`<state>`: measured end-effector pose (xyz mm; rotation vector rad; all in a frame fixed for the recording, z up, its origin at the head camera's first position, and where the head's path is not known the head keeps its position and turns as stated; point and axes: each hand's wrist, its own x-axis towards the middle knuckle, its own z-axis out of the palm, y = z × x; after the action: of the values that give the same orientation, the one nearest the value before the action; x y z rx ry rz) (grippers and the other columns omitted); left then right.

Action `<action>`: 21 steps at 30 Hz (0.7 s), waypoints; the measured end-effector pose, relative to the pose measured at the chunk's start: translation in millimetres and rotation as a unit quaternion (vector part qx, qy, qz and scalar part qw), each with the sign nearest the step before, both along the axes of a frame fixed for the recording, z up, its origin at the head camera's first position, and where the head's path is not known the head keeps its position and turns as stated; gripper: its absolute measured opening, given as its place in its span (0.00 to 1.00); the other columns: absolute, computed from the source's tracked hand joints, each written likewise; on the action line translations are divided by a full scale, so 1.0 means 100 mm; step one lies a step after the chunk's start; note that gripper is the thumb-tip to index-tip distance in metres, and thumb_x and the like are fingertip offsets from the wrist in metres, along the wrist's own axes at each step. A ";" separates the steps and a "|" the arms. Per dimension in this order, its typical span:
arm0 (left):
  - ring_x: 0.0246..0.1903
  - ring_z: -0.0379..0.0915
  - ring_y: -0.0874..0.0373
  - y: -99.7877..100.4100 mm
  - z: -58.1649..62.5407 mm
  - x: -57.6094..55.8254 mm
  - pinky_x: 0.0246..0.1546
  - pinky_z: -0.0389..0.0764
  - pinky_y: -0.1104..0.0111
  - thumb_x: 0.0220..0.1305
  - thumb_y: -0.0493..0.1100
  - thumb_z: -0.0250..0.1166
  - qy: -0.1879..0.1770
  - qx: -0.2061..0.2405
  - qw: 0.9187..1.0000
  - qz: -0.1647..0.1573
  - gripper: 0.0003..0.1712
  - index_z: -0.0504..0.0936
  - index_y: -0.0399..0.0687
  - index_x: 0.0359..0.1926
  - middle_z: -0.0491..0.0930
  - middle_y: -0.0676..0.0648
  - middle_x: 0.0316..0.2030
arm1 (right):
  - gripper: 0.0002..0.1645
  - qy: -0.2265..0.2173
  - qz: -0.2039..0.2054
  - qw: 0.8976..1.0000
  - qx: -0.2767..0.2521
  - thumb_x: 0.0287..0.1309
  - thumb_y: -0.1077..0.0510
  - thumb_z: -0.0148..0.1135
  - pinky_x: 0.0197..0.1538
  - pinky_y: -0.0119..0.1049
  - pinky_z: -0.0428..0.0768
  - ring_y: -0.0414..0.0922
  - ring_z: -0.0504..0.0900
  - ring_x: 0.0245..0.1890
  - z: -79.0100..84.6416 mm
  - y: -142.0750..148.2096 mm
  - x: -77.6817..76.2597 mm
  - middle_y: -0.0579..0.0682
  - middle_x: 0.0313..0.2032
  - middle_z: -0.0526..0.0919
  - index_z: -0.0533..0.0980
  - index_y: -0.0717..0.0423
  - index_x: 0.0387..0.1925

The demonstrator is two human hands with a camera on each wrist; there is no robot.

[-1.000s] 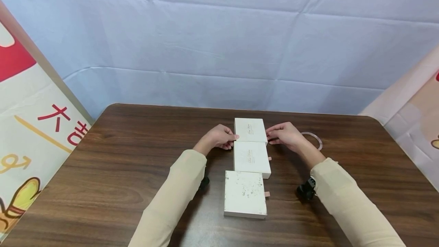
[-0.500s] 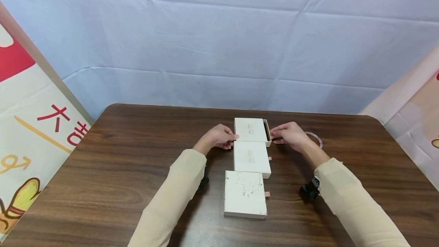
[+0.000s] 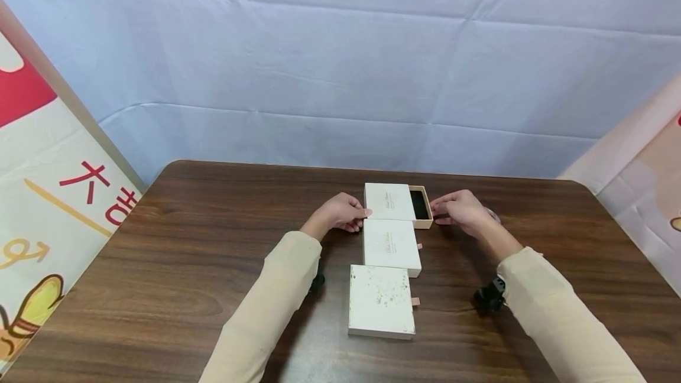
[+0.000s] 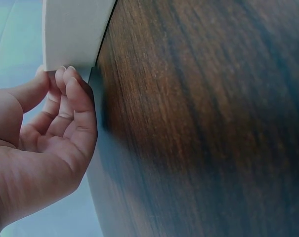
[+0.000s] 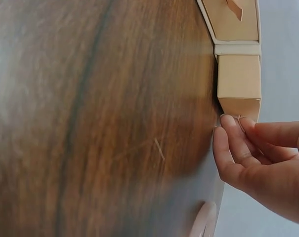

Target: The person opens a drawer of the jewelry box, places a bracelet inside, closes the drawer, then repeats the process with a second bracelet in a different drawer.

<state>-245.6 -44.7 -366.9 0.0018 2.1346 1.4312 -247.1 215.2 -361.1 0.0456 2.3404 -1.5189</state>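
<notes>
At the far end of a row of white boxes, a white drawer box [image 3: 387, 201] stands partly pulled out. Its tan inner tray [image 3: 422, 224], lined in black, sticks out to the right. My left hand [image 3: 340, 213] grips the box's left end, thumb at the top edge and fingers curled below it in the left wrist view. My right hand [image 3: 459, 211] pinches the small pull tab [image 5: 240, 122] on the tray's end. A second white drawer box [image 3: 390, 245] touches the first, and a speckled white drawer box [image 3: 380, 300] is nearest me, both closed.
A pale ring-shaped bangle [image 5: 202, 219] lies on the dark wooden table [image 3: 213, 253], mostly behind my right wrist. Pink ribbon tabs poke out from the right sides of the two nearer boxes. A pale cloth backdrop [image 3: 340, 75] hangs behind the table.
My right hand has moved right, drawing the tray out of the far box, which was closed a second ago. My left hand and the other boxes have stayed in place.
</notes>
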 end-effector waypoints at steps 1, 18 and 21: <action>0.17 0.70 0.58 0.00 0.00 0.00 0.23 0.75 0.71 0.63 0.42 0.59 0.000 -0.001 1.000 0.000 0.12 0.75 0.38 0.27 0.72 0.46 0.18 | 0.18 0.001 0.000 1.000 0.004 0.63 0.71 0.43 0.47 0.43 0.77 0.44 0.77 0.38 0.00 0.01 0.00 0.69 0.47 0.72 0.65 0.82 0.51; 0.16 0.69 0.59 0.01 -0.01 -0.03 0.21 0.74 0.71 0.63 0.42 0.60 -0.001 -0.016 1.000 -0.002 0.13 0.74 0.39 0.24 0.72 0.46 0.17 | 0.18 0.011 -0.007 1.000 0.011 0.63 0.72 0.41 0.46 0.43 0.77 0.42 0.77 0.37 0.01 0.12 0.02 0.70 0.46 0.72 0.64 0.84 0.51; 0.16 0.69 0.59 0.01 0.01 -0.03 0.22 0.75 0.71 0.63 0.42 0.60 -0.001 -0.018 1.000 -0.002 0.14 0.74 0.39 0.23 0.72 0.46 0.17 | 0.19 0.010 -0.007 1.000 0.012 0.63 0.72 0.40 0.47 0.44 0.77 0.43 0.77 0.38 0.01 0.12 0.03 0.70 0.47 0.71 0.63 0.84 0.51</action>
<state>-248.5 -43.8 -366.4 -0.0102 2.1579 1.3892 -244.5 227.3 -359.9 0.0538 2.3800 -1.5049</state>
